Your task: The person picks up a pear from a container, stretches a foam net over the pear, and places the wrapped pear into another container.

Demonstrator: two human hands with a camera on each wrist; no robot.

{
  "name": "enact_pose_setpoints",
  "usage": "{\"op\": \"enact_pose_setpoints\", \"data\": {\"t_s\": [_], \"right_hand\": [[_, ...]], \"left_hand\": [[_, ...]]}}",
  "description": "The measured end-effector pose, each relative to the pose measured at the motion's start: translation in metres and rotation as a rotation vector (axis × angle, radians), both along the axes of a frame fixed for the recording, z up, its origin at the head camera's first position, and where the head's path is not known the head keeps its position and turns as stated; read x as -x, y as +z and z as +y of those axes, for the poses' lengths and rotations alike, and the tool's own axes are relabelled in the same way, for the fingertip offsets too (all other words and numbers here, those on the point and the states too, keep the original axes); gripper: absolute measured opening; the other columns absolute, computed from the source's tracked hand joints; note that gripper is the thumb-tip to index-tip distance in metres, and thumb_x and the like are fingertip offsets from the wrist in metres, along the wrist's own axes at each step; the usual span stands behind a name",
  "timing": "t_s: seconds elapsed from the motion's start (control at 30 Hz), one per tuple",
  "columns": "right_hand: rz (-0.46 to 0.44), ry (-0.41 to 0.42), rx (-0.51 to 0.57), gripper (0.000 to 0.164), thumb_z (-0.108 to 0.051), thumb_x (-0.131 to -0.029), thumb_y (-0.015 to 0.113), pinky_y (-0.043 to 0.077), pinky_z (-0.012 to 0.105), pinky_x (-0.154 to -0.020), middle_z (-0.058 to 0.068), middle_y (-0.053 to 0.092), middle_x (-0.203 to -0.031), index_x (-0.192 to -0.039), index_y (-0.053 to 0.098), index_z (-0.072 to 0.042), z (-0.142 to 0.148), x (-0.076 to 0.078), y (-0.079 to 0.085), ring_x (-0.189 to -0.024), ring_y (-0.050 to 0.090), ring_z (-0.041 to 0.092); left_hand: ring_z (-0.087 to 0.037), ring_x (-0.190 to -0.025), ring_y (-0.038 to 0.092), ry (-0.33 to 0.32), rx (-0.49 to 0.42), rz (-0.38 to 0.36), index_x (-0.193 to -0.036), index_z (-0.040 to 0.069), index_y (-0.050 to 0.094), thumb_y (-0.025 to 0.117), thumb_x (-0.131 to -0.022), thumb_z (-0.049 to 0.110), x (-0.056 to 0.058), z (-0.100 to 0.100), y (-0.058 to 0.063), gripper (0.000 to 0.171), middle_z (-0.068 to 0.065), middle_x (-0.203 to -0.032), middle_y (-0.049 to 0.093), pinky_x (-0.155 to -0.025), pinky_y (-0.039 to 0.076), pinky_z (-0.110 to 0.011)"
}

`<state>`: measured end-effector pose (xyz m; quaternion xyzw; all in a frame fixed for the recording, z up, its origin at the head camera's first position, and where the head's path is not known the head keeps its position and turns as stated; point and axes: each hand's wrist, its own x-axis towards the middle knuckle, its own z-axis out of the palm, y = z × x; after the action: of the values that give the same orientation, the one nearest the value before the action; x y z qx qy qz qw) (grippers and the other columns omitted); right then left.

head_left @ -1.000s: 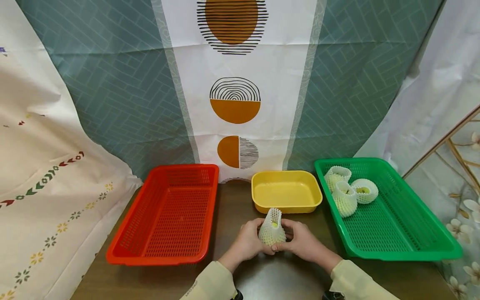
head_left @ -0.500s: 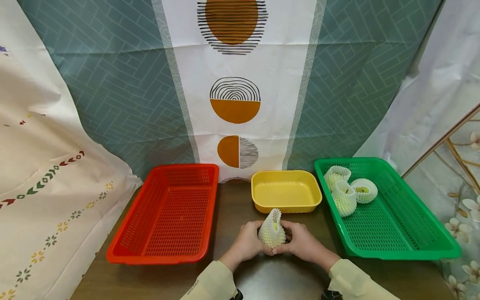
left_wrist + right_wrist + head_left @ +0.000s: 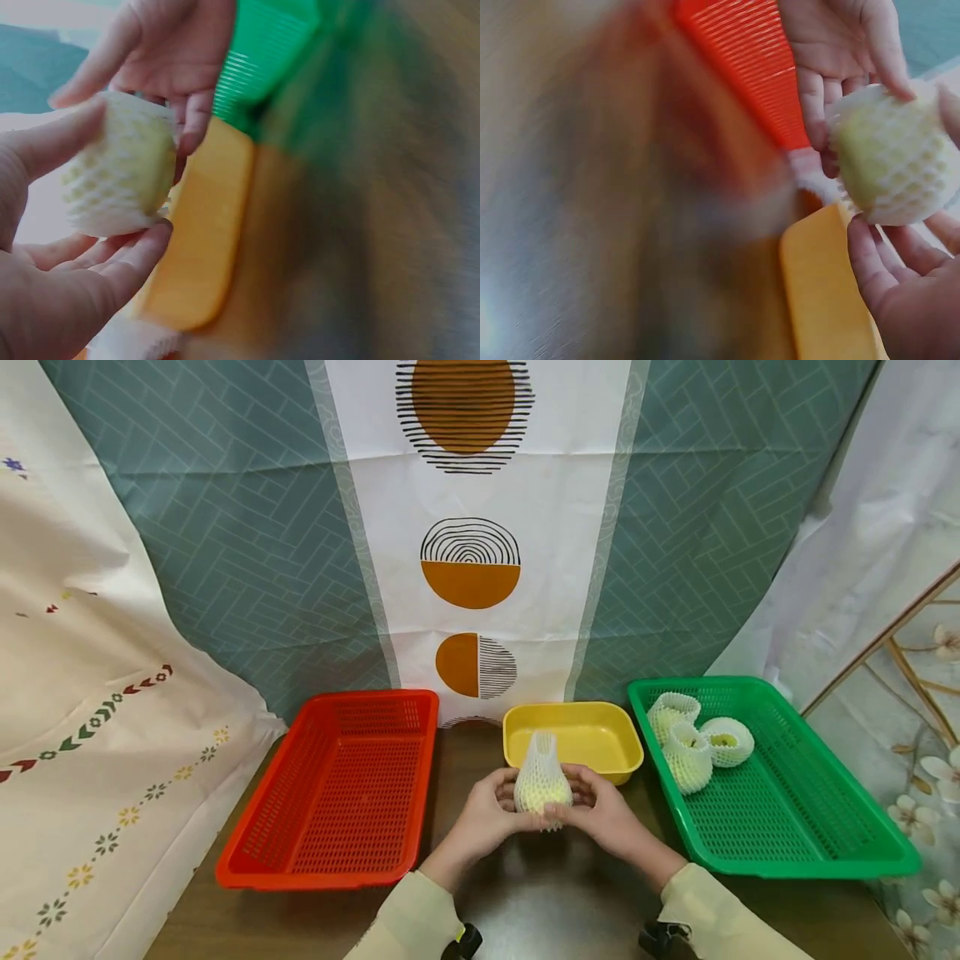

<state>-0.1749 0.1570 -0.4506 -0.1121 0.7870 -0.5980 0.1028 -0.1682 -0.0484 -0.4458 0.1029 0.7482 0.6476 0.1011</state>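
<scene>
Both hands hold up a yellowish-green fruit in a white foam net sleeve (image 3: 543,785) in front of the yellow tray (image 3: 577,745). From the left side, the left hand (image 3: 483,810) grips it with the thumb on the near face. The right hand (image 3: 606,820) grips the opposite side, its thumb also in front. In the left wrist view, the netted fruit (image 3: 120,169) sits between thumb and fingers, and bare yellow-green skin shows at its lower end. The right wrist view shows the same fruit (image 3: 891,157) between both hands. The sleeve's narrow end points up and away.
A red basket (image 3: 423,793) stands to the left. On the right, a green basket (image 3: 795,864) holds three netted fruits (image 3: 688,760) in its back left corner. All stand on a dark brown table (image 3: 555,910), with patterned cloth (image 3: 480,485) hanging behind.
Both hands have lifted the netted fruit upward and forward from low over the table. It has tipped, so its opening no longer faces the head camera. The baskets and tray stay put.
</scene>
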Motion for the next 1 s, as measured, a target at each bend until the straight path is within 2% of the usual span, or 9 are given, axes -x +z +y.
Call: {"op": "enact_pose_setpoints", "data": {"t_s": [0.1, 0.17, 0.33, 0.43, 0.53, 0.57, 0.67, 0.83, 1.0], "right_hand": [[-0.063, -0.002, 0.104, 0.050, -0.041, -0.090, 0.058, 0.052, 0.038, -0.088, 0.006, 0.055, -0.127, -0.135, 0.044, -0.026, -0.001, 0.003, 0.016, -0.105, 0.060, 0.023], [-0.124, 0.011, 0.163, 0.051, -0.045, -0.092, 0.052, 0.052, 0.041, -0.090, 0.007, 0.052, -0.131, -0.139, 0.040, -0.028, -0.003, 0.005, 0.024, -0.108, 0.060, 0.024], [-0.260, 0.031, 0.309, 0.059, -0.047, -0.089, 0.056, 0.051, 0.039, -0.090, 0.008, 0.048, -0.135, -0.141, 0.038, -0.027, -0.008, 0.008, 0.036, -0.110, 0.061, 0.025], [-0.308, 0.023, 0.415, 0.059, -0.042, -0.089, 0.059, 0.049, 0.039, -0.092, 0.010, 0.049, -0.135, -0.140, 0.038, -0.020, -0.009, 0.011, 0.038, -0.111, 0.061, 0.024], [-0.322, 0.012, 0.482, 0.058, -0.036, -0.091, 0.058, 0.047, 0.041, -0.095, 0.012, 0.049, -0.135, -0.140, 0.037, -0.016, -0.009, 0.012, 0.038, -0.111, 0.062, 0.022], [-0.325, 0.004, 0.493, 0.057, -0.035, -0.090, 0.059, 0.047, 0.041, -0.095, 0.011, 0.050, -0.135, -0.140, 0.038, -0.016, -0.010, 0.012, 0.038, -0.111, 0.062, 0.021], [-0.326, -0.010, 0.522, 0.057, -0.031, -0.091, 0.059, 0.048, 0.039, -0.095, 0.009, 0.052, -0.133, -0.140, 0.037, -0.015, -0.010, 0.012, 0.038, -0.110, 0.062, 0.019], [-0.311, -0.021, 0.553, 0.057, -0.023, -0.090, 0.060, 0.049, 0.037, -0.094, 0.005, 0.056, -0.128, -0.141, 0.036, -0.012, -0.011, 0.012, 0.035, -0.108, 0.063, 0.017], [-0.317, -0.036, 0.560, 0.060, -0.019, -0.088, 0.064, 0.048, 0.039, -0.095, 0.007, 0.054, -0.130, -0.141, 0.035, -0.015, -0.012, 0.013, 0.034, -0.111, 0.061, 0.017]], "left_hand": [[-0.019, -0.093, 0.066, 0.056, -0.055, -0.019, -0.128, 0.016, 0.047, 0.084, -0.067, 0.033, 0.003, -0.001, 0.018, 0.073, -0.004, -0.111, 0.064, -0.078, 0.056, -0.031], [-0.019, -0.096, 0.065, 0.089, -0.075, -0.022, -0.127, 0.017, 0.048, 0.083, -0.069, 0.035, 0.005, -0.002, 0.026, 0.071, -0.004, -0.112, 0.064, -0.080, 0.055, -0.032], [-0.020, -0.103, 0.064, 0.150, -0.140, -0.030, -0.128, 0.019, 0.052, 0.081, -0.071, 0.035, 0.005, -0.004, 0.038, 0.066, -0.003, -0.118, 0.063, -0.085, 0.054, -0.031], [-0.019, -0.107, 0.062, 0.166, -0.196, -0.062, -0.129, 0.021, 0.054, 0.076, -0.075, 0.040, 0.006, -0.005, 0.039, 0.062, -0.004, -0.122, 0.060, -0.090, 0.051, -0.032], [-0.018, -0.110, 0.060, 0.151, -0.321, -0.134, -0.131, 0.021, 0.054, 0.066, -0.085, 0.040, 0.007, -0.004, 0.041, 0.052, -0.006, -0.129, 0.057, -0.094, 0.049, -0.034], [-0.018, -0.111, 0.060, 0.146, -0.368, -0.151, -0.131, 0.023, 0.054, 0.062, -0.087, 0.040, 0.009, -0.004, 0.038, 0.048, -0.005, -0.130, 0.056, -0.094, 0.049, -0.034], [-0.019, -0.112, 0.059, 0.134, -0.485, -0.200, -0.132, 0.023, 0.055, 0.055, -0.093, 0.032, 0.010, -0.003, 0.038, 0.039, -0.005, -0.135, 0.054, -0.093, 0.050, -0.034], [-0.018, -0.113, 0.059, 0.172, -0.528, -0.226, -0.130, 0.022, 0.057, 0.054, -0.094, 0.025, 0.012, -0.002, 0.037, 0.036, -0.004, -0.135, 0.054, -0.091, 0.051, -0.034], [-0.016, -0.105, 0.061, 0.277, -0.525, -0.238, -0.122, 0.020, 0.064, 0.061, -0.090, 0.023, 0.013, -0.001, 0.036, 0.033, -0.004, -0.129, 0.059, -0.086, 0.053, -0.029]]}}
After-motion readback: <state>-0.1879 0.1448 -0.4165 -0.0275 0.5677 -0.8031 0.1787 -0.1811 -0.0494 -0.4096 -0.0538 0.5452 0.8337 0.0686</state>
